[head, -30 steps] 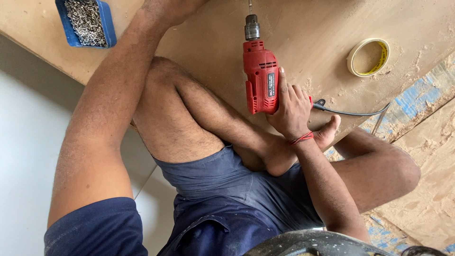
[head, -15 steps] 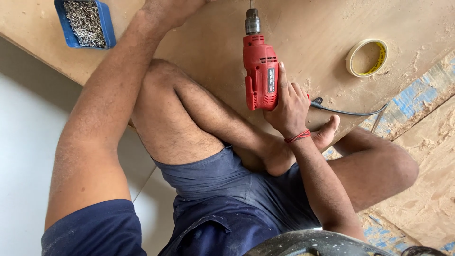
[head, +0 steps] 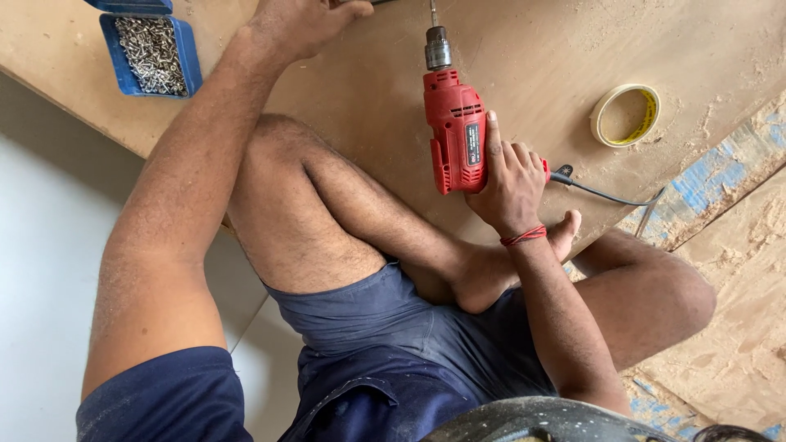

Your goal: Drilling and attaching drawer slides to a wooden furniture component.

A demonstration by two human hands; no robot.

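My right hand [head: 509, 182] grips a red electric drill [head: 455, 131] by its handle. The drill's chuck and bit point away from me, down at a dusty plywood board [head: 524, 65]. A black cord [head: 606, 195] trails from the drill to the right. My left hand [head: 303, 20] rests flat on the board at the top edge of the view, left of the bit; its fingers are partly cut off. I sit cross-legged on the board, bare knees and a foot below the drill.
A blue box of screws [head: 151, 51] stands at the top left on the board. A roll of yellowish tape [head: 625, 115] lies right of the drill. Sawdust-covered boards with blue marks [head: 720, 164] lie to the right. A pale floor [head: 49, 270] shows at left.
The drill and my right hand have shifted slightly up and left toward the top of the view. My left hand stays pressed on the board.
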